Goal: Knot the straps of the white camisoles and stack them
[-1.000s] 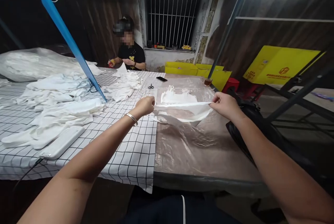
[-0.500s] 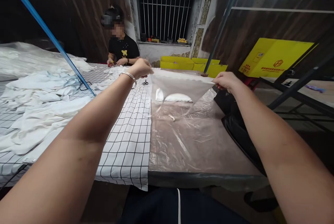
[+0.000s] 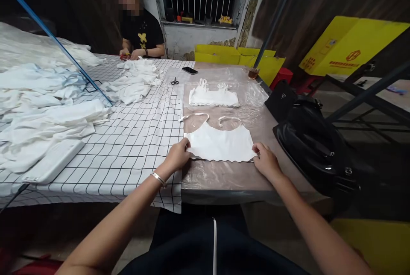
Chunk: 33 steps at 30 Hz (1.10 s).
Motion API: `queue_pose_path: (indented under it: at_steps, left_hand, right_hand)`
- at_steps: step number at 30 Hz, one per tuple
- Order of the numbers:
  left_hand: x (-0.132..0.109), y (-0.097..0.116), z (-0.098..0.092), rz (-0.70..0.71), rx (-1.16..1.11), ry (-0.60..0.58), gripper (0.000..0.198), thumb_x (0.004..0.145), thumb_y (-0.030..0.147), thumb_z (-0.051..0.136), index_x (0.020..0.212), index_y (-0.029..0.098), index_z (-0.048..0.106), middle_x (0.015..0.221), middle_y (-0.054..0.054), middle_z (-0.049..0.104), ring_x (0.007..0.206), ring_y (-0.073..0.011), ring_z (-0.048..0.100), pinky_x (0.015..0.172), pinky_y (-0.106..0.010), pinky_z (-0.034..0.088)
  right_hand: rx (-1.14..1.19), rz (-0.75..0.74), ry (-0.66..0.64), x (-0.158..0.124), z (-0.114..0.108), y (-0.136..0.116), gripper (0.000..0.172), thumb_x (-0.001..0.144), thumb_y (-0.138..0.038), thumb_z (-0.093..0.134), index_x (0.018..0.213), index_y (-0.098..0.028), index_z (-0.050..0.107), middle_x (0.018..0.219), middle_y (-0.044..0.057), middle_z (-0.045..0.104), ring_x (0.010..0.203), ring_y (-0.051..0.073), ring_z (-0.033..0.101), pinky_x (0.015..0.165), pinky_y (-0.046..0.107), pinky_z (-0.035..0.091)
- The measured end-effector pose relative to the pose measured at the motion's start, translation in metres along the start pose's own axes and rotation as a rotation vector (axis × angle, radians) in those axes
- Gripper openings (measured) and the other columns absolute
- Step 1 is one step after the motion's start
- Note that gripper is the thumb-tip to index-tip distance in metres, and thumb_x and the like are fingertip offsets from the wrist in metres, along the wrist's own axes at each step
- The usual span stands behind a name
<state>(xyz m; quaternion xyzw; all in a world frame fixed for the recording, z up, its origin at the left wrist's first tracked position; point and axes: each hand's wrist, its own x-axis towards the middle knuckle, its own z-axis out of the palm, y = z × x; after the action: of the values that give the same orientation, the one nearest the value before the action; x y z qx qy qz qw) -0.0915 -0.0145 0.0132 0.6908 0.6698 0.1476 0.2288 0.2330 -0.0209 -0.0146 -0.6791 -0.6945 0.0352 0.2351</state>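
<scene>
My left hand [image 3: 178, 155] pinches the lower left corner of the white camisole top [image 3: 221, 143], and my right hand [image 3: 265, 160] pinches the lower right corner; both hands are closed on the hem, with the fingers curled on the fabric. The top lies flat on the clear plastic sheet [image 3: 224, 176] which covers the brown table [image 3: 224, 194], directly in front of me, near the front edge.

I judge the top to be very light and soft, a thin cloth without any stiffness, so it will fold or wrinkle if I take it in the middle. On the smooth plastic it can probably slide easily. The best places to hold seem to be the two hem corners, where my hands are now, or the two thin straps [image 3: 198, 115] at the upper side.

The long axis of the top goes from 9 o'clock to 3 o'clock, along the scalloped hem. The hem faces me at 6 o'clock, and the straps point away to 12 o'clock.

Farther at 12 o'clock lies a second white top [image 3: 214, 97], well apart. At about 11 o'clock there are scissors [image 3: 174, 81] and a phone [image 3: 190, 70], and at 10 o'clock a pile of white garments [image 3: 134, 83] on the checked cloth [image 3: 134, 147]. A black bag [image 3: 314, 147] stands at 3 o'clock, and another person [image 3: 141, 31] works at the far end.
</scene>
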Motion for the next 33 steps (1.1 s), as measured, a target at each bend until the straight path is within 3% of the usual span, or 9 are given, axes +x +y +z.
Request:
queue_pose_path:
  at_steps: [3,6,10,14,19,22,24,28,33]
  left_hand:
    - [-0.012,0.003,0.011,-0.027,0.107,0.018,0.025,0.082,0.017,0.05,0.106,0.021,0.048,0.082,-0.005,0.066,0.077,-0.0232,0.063,0.061,-0.028,0.039]
    - [-0.013,0.007,0.007,-0.012,0.167,0.002,0.033,0.084,0.021,0.049,0.117,0.021,0.043,0.086,-0.008,0.068,0.081,-0.0265,0.065,0.062,-0.031,0.039]
    - [0.007,0.01,-0.02,-0.018,0.201,0.054,0.037,0.078,0.015,0.051,0.114,0.023,0.045,0.088,-0.007,0.068,0.079,-0.0255,0.065,0.06,-0.03,0.039]
    - [0.062,0.03,-0.071,0.02,0.223,0.167,0.024,0.08,0.021,0.054,0.105,0.02,0.055,0.09,-0.009,0.067,0.082,-0.0255,0.063,0.063,-0.031,0.042]
    - [0.136,0.091,-0.167,0.109,-0.107,0.327,0.019,0.075,0.006,0.059,0.093,0.011,0.062,0.088,-0.008,0.063,0.08,-0.0174,0.06,0.07,-0.029,0.047]
    - [0.148,0.119,-0.215,0.21,-0.144,0.438,0.025,0.08,0.007,0.054,0.105,0.005,0.06,0.091,-0.007,0.058,0.09,-0.0164,0.06,0.077,-0.03,0.044]
    - [0.14,0.123,-0.227,0.258,-0.113,0.402,0.028,0.083,0.009,0.054,0.109,0.001,0.058,0.092,-0.006,0.056,0.092,-0.0165,0.058,0.079,-0.032,0.041]
    - [0.098,0.094,-0.192,0.267,-0.034,0.261,0.029,0.078,0.012,0.062,0.107,0.007,0.059,0.09,-0.006,0.059,0.078,-0.0124,0.057,0.071,-0.027,0.041]
    - [0.02,0.032,-0.078,0.161,0.18,-0.012,0.027,0.079,0.017,0.056,0.107,0.019,0.058,0.08,-0.004,0.065,0.072,-0.0188,0.059,0.06,-0.027,0.038]
  right_hand:
    - [-0.018,-0.093,0.018,-0.004,0.004,-0.007,0.031,0.066,-0.01,0.052,0.092,-0.022,0.062,0.093,0.007,0.063,0.083,0.022,0.058,0.072,0.03,0.042]
    - [-0.079,-0.138,-0.015,0.006,-0.005,-0.012,0.014,0.071,-0.014,0.053,0.079,-0.022,0.062,0.08,0.006,0.064,0.082,0.024,0.059,0.075,0.031,0.04]
    - [-0.055,0.105,0.103,0.043,-0.033,-0.008,0.006,0.073,-0.02,0.056,0.067,-0.023,0.056,0.068,0.003,0.061,0.068,0.021,0.055,0.062,0.028,0.037]
    - [0.0,0.244,0.093,0.113,-0.072,-0.01,0.015,0.067,-0.02,0.065,0.058,-0.022,0.053,0.057,-0.001,0.052,0.058,0.016,0.048,0.055,0.026,0.032]
    - [0.207,0.386,0.163,0.208,-0.135,-0.043,0.016,0.068,-0.016,0.07,0.069,-0.014,0.055,0.065,-0.001,0.054,0.057,0.008,0.043,0.057,0.025,0.032]
    - [0.331,0.387,0.247,0.235,-0.169,-0.063,0.015,0.079,-0.017,0.062,0.076,-0.011,0.049,0.073,0.002,0.055,0.058,0.003,0.04,0.059,0.029,0.03]
    - [0.339,0.377,0.255,0.234,-0.182,-0.068,0.013,0.081,-0.014,0.059,0.076,-0.01,0.048,0.071,0.001,0.054,0.058,0.001,0.04,0.058,0.03,0.029]
    - [0.365,0.386,0.106,0.189,-0.165,-0.055,0.013,0.074,-0.005,0.061,0.073,-0.013,0.051,0.055,-0.006,0.045,0.048,0.003,0.037,0.054,0.024,0.029]
    - [0.401,0.386,-0.159,0.084,-0.086,-0.018,0.02,0.058,-0.005,0.065,0.059,-0.018,0.05,0.046,-0.007,0.044,0.046,0.009,0.039,0.048,0.021,0.028]
